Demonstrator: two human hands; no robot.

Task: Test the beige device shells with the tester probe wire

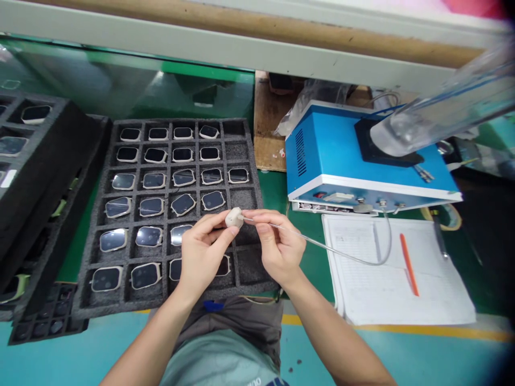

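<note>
Sitting at far left: stacked foam trays (44,161), watch bodies in the cells. Next, a dark foam tray (235,151) lay on the green surface (308,257), strapless watches (145,276) sitting one per cell, mostly screen up, several skewed.

Left hand (203,252) was over the tray's right part, thumb and fingertips pinching a small pale piece (232,219). Piece was up in the air above the cells, between the two hands. Couldn't tell exactly what it was at that size.

Right hand (284,244) was just beside it, thumb and index pinching the near end of a thin clear tube (341,253), tip aimed at the piece. Contact or seating: couldn't tell.

Tube looped right to a front fitting on the blue box (316,155), clear cylinder (446,112) on top. Papers (362,289) in front of the box, orange pen (409,262) on them, tape roll (450,217) behind.

Doing it well, my read: left grip steady, tube held close to its tip and in line with the piece, light straight pressure, no twist. Slack needed to stay loose so the loop didn't tug, and hands clear of the screens below.
</note>
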